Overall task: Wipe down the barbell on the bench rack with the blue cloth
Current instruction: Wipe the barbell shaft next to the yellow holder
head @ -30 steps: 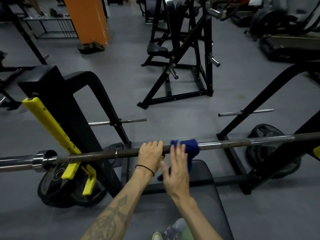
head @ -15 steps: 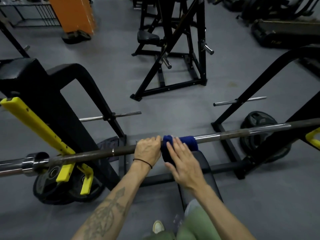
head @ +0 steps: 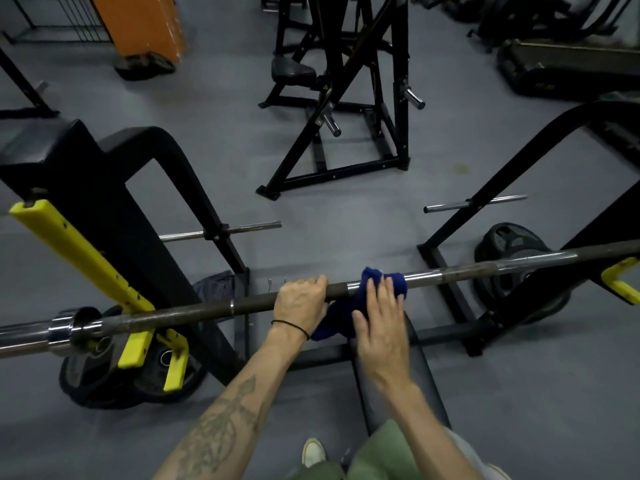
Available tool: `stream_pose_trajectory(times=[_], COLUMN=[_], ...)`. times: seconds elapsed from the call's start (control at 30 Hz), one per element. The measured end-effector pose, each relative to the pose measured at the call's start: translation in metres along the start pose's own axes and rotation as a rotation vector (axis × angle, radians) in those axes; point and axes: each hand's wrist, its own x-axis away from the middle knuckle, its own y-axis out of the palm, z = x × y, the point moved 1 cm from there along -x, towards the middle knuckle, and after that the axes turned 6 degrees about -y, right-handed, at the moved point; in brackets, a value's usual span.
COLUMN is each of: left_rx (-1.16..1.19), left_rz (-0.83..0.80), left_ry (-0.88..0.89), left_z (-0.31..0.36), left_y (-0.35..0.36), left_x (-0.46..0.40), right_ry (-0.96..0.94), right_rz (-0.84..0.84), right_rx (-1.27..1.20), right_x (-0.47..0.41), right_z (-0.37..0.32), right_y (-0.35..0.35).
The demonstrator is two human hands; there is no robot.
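Observation:
A long dark barbell (head: 180, 315) lies across the bench rack, resting on yellow hooks (head: 136, 344) at the left and right. My left hand (head: 301, 303) grips the bar near its middle, fingers curled over the top. A blue cloth (head: 375, 282) is draped over the bar just right of that hand, its lower part hanging below the bar. My right hand (head: 379, 327) presses on the cloth with fingers spread and mostly straight, the fingertips on the bar.
The black bench pad (head: 419, 368) runs below the bar toward me. Weight plates lean at the left rack foot (head: 104, 379) and the right (head: 512, 240). A black plate-loaded machine (head: 346, 98) stands beyond on the grey floor. An orange pillar (head: 138, 26) is far left.
The cloth has shifted a little to the right along the bar with my right hand on it, leaving a bare gap beside my left hand. The view has tilted down.

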Motion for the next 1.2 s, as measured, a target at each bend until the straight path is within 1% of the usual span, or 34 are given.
stream_pose_trajectory(times=[0.03,0.07,0.13,0.17,0.2,0.23,0.27,0.3,0.37,0.4,0.43,0.47,0.53,0.57,0.6,0.63,0.7,0.73,0.77,0.83,0.87,0.9,0.93,0.97,1.03,1.07,1.1,1.13,1.2], left_rx=[-0.005,-0.008,-0.005,-0.003,-0.005,-0.012,-0.016,-0.015,-0.013,-0.017,-0.026,-0.035,-0.031,-0.023,-0.019,-0.016,-0.007,0.005,0.023,0.06,0.076,0.082,0.075,0.062,0.056,0.066,0.076,0.083,0.091], left_rz=[0.004,0.015,0.032,0.039,0.045,0.045,0.038,0.035,0.047,0.05,0.056,0.066,0.063,0.056,0.05,0.041,0.046,0.056,0.073,0.133,0.161,0.188,0.219,0.249,0.292,0.313,0.336,0.361,0.393], left_ry=[-0.003,-0.007,-0.018,-0.023,-0.03,-0.035,-0.035,-0.035,-0.038,-0.041,-0.045,-0.049,-0.05,-0.052,-0.057,-0.067,-0.097,-0.108,-0.107,-0.069,-0.032,0.005,0.031,0.039,0.009,-0.018,-0.044,-0.063,-0.079], left_z=[0.0,0.001,0.002,0.002,0.001,0.001,0.001,0.002,0.004,0.004,0.004,0.004,0.004,0.004,0.005,0.005,0.008,0.009,0.01,0.009,0.008,0.007,0.006,0.005,0.007,0.009,0.011,0.014,0.017], left_y=[0.001,0.001,0.001,0.0,0.0,0.0,0.0,-0.001,-0.002,-0.003,-0.003,-0.003,-0.002,-0.001,0.001,0.002,0.001,0.0,-0.001,0.0,0.001,0.003,0.007,0.01,0.015,0.017,0.018,0.02,0.023], left_x=[0.0,-0.001,-0.005,-0.006,-0.005,-0.004,-0.003,-0.002,-0.002,-0.003,-0.003,-0.004,-0.003,-0.002,-0.001,0.0,0.002,0.001,0.0,0.002,0.005,0.009,0.014,0.019,0.028,0.03,0.031,0.032,0.031], right_ry=[0.041,0.012,-0.177,-0.27,-0.323,-0.319,-0.253,-0.145,0.04,0.073,0.043,-0.048,-0.24,-0.283,-0.258,-0.166,0.035,0.06,0.012,-0.23,-0.321,-0.357,-0.325,-0.227,-0.009,0.033,0.005,-0.085,-0.312], right_rz=[0.0,-0.023,-0.109,-0.127,-0.114,-0.087,-0.047,-0.009,0.039,0.021,-0.016,-0.057,-0.093,-0.078,-0.053,-0.025,0.009,-0.012,-0.056,-0.137,-0.137,-0.112,-0.075,-0.032,0.019,0.008,-0.028,-0.069,-0.116], right_rx=[-0.057,-0.091,-0.043,0.026,0.091,0.126,0.12,0.078,-0.04,-0.094,-0.127,-0.117,0.006,0.065,0.085,0.064,-0.05,-0.1,-0.121,-0.048,0.021,0.07,0.083,0.056,-0.05,-0.106,-0.142,-0.147,-0.052], right_x=[0.001,0.001,0.0,-0.003,-0.006,-0.007,-0.006,-0.004,-0.003,-0.004,-0.003,-0.001,-0.001,-0.002,-0.002,-0.001,-0.002,-0.004,-0.003,-0.001,-0.003,-0.005,-0.006,-0.004,-0.001,-0.001,-0.001,0.002,-0.001], right_z=[-0.017,-0.031,-0.036,-0.024,-0.009,0.006,0.016,0.019,-0.002,-0.016,-0.026,-0.029,-0.008,0.008,0.019,0.023,0.004,-0.011,-0.023,-0.021,-0.006,0.011,0.026,0.034,0.021,0.004,-0.01,-0.016,0.001], right_y=[0.008,0.016,0.018,0.014,0.009,0.004,0.0,-0.002,0.005,0.011,0.015,0.016,0.009,0.004,0.0,-0.003,0.001,0.006,0.011,0.012,0.007,0.002,-0.004,-0.009,-0.005,0.001,0.006,0.011,0.007])
